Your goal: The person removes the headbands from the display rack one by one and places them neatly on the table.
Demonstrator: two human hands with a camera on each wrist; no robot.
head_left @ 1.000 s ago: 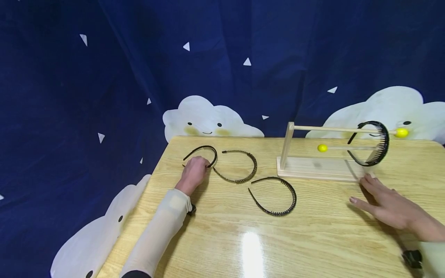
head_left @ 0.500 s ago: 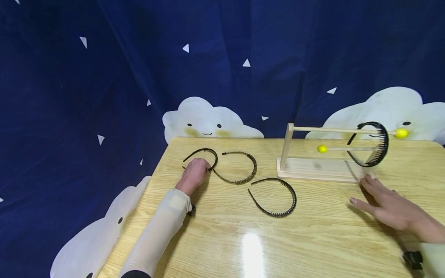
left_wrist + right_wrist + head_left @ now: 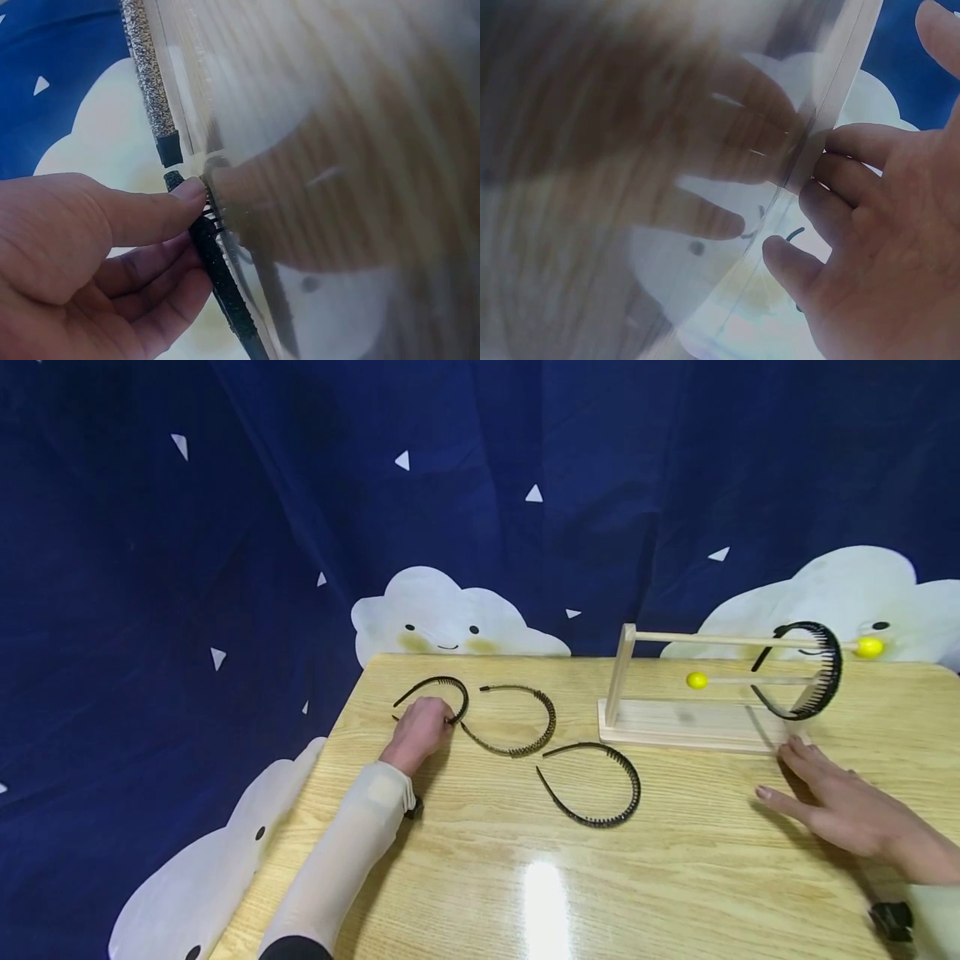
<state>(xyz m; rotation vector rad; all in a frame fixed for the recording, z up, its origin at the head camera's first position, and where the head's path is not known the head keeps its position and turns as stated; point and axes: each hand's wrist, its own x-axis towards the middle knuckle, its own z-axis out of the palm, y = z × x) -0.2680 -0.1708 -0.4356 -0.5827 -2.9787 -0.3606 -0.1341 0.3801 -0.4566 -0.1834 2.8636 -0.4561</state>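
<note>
My left hand (image 3: 422,728) pinches a thin black headband (image 3: 465,695) lying at the left of the table. In the left wrist view, thumb and fingers meet on either side of this headband's dark band (image 3: 226,289). A bronze glittery headband (image 3: 551,718) lies just right of it, and another black toothed headband (image 3: 636,783) is nearer the middle. At the right, my right hand (image 3: 851,806) is spread low over the table, fingertips at the front right corner of a wooden headband stand (image 3: 675,725). One wide black headband (image 3: 831,672) hangs on that stand's upper rod.
The stand has two rods, tipped with a yellow knob (image 3: 868,647) at the right and a second yellow knob (image 3: 697,681) at the left. Behind the wooden table (image 3: 480,893) hangs a dark blue curtain (image 3: 480,510) with cloud prints.
</note>
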